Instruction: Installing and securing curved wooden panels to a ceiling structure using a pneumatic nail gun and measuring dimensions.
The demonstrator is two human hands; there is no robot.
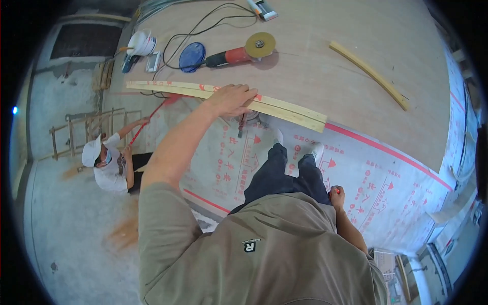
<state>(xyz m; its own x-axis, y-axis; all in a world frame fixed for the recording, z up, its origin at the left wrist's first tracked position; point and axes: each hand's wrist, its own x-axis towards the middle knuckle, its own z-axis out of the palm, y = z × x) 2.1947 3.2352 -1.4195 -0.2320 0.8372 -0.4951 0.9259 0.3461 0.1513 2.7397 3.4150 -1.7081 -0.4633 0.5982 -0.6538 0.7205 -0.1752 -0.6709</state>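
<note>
Two pale wooden strips [290,113] lie side by side along the near edge of a wide board [315,56]. My left hand [233,100] is closed over them left of their middle, its fingers curled across the top. Low at my right side, my right hand [337,196] is closed around a small red thing whose kind I cannot make out. Beyond the strips rests an angle grinder [235,55] with a red and black body and a tan disc. Under the strips, near my left hand, a dark tool [241,127] partly shows.
A blue round lid [192,57], a white bucket [141,43] and a black cable [175,40] are on the board's far left. Another wooden strip [371,76] lies at right. Left of me, a person [114,165] in a white cap holds a red pole [140,131]. Printed sheeting [366,178] covers the floor.
</note>
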